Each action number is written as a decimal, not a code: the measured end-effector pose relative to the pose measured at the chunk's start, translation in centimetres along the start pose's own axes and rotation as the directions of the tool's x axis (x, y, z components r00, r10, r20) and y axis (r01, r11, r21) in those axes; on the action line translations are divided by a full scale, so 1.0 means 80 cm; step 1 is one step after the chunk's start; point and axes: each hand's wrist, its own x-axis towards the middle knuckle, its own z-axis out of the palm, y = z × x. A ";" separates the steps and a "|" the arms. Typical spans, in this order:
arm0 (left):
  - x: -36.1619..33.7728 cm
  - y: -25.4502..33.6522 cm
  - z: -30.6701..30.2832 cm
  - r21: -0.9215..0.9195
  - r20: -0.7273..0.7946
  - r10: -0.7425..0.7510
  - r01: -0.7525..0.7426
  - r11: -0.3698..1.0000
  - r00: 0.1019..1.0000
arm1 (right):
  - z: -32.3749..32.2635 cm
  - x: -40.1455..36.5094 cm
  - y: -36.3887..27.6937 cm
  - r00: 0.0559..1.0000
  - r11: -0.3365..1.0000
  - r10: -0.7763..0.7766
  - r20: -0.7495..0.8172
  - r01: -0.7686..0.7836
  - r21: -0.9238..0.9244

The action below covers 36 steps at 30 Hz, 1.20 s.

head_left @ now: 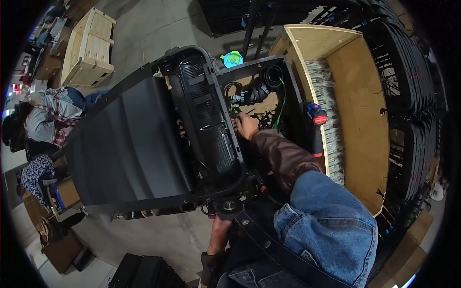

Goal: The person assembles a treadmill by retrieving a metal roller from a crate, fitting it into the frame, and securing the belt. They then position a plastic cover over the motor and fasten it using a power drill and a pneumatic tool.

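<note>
My right hand (247, 126) reaches over the near rim of a black bin (293, 72), beside the frame of a large black machine (129, 139). Its fingertips touch or hold something small that I cannot make out. In the bin lie coiled black cables (254, 92), a green wire and many small dark pieces. My left hand (220, 234) is low, under the machine's corner by a round black fitting (229, 205); its fingers are hidden there. The machine shows a vented black panel (204, 105) beside its broad, smooth cover.
A blue and red power tool (317, 115) hangs at the edge of an open wooden crate (357, 120) on the right. Black racks stand beyond it. Another person (57, 115) is at the left, near a second wooden crate (89, 48). A stack of black parts (144, 272) is at the bottom.
</note>
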 end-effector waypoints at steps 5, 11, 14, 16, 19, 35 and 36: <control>0.012 -0.003 0.007 0.242 0.093 0.125 -0.144 0.960 0.988 | -0.160 -0.102 -0.066 0.991 0.834 -0.004 -0.132 0.076 0.546; 0.019 -0.007 0.025 0.273 0.263 0.139 -0.212 0.938 0.955 | -0.297 -0.247 -0.181 0.909 0.578 -0.279 0.311 -0.100 0.810; 0.007 -0.011 0.030 0.275 0.307 0.220 -0.307 0.911 0.926 | -0.304 -0.285 -0.200 0.838 0.705 -0.336 0.430 -0.079 0.705; -0.006 -0.012 0.030 0.338 0.338 0.219 -0.335 0.879 0.915 | -0.306 -0.302 -0.209 0.818 0.733 -0.367 0.443 -0.039 0.679; -0.015 -0.036 0.017 0.360 0.303 0.226 -0.331 0.873 0.926 | -0.304 -0.324 -0.222 0.839 0.750 -0.351 0.416 -0.014 0.661; -0.025 -0.003 0.003 0.188 0.070 0.417 -0.423 0.886 0.906 | -0.247 -0.310 -0.236 0.840 0.839 -0.458 0.290 0.301 0.454; -0.018 0.018 0.006 0.230 0.074 0.447 -0.451 0.862 0.891 | -0.251 -0.289 -0.248 0.751 0.782 -0.615 0.240 0.541 0.310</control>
